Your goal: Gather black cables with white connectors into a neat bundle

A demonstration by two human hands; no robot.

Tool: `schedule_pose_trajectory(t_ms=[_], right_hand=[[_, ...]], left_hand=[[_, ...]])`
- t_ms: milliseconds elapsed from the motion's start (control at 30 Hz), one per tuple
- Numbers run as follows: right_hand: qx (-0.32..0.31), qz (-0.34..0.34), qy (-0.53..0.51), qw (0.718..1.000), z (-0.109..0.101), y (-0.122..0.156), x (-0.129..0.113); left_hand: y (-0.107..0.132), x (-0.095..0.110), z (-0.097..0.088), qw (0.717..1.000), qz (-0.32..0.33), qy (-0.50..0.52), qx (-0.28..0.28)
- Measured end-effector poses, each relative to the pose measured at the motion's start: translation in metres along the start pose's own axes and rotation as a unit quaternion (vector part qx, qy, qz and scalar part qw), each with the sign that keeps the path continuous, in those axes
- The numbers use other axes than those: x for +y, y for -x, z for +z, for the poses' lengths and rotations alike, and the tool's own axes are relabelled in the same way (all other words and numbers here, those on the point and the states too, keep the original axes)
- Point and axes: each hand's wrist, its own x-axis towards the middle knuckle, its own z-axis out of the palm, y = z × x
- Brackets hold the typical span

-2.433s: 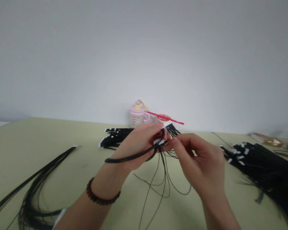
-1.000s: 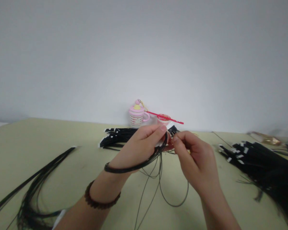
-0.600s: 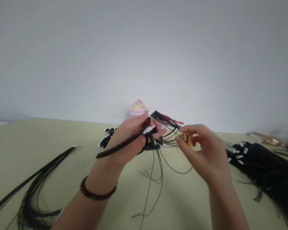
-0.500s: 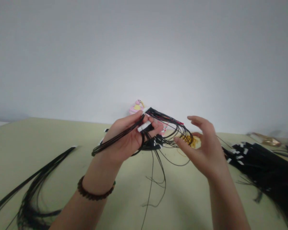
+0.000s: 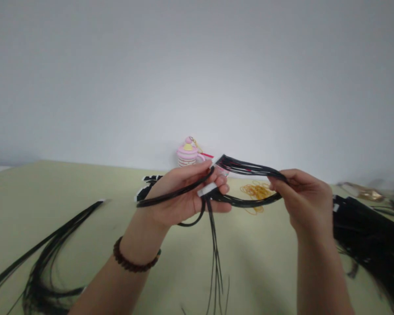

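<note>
A black wire harness with white connectors is stretched between my two hands above the table. My left hand holds it near one white connector, pinched between thumb and fingers. A second white connector lies against the fingers of that hand. Wires loop over the left palm, and several loose ends hang below. My right hand is closed around the bend of the wire bundle, thumb against fingers.
More black wires lie at the left of the table. A large black wire pile sits at right. Yellow rubber bands and a pink cup-shaped trinket are behind my hands, near the wall.
My right hand has moved right and closed on the wire bundle, which was loose and spread and is now gathered and drawn straighter. My left hand has shifted slightly right.
</note>
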Motion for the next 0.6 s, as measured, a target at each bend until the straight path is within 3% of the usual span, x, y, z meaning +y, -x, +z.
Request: schedule_pose_trajectory(t_ms=[100,267,400,467,600], right_hand=[[0.017,-0.018,0.067,0.997,0.004,-0.001,0.006],[0.047,-0.138,0.164,0.976,0.012,0.009,-0.006],[-0.108,-0.146,0.118,0.976,0.025,0.027,-0.031],[-0.145,-0.169,0.107,0.969,0.034,0.035,-0.040],[-0.045,-0.274,0.160,0.947,0.042,0.040,-0.044]], left_hand=[[-0.004,-0.005,0.003,0.994,0.077,0.027,0.067],[-0.013,-0.009,0.002,0.980,0.139,0.024,0.141],[-0.015,-0.008,0.005,0.971,0.164,0.007,0.174],[-0.015,-0.007,0.007,0.968,0.164,0.007,0.189],[-0.015,-0.006,0.008,0.970,0.147,0.008,0.192]])
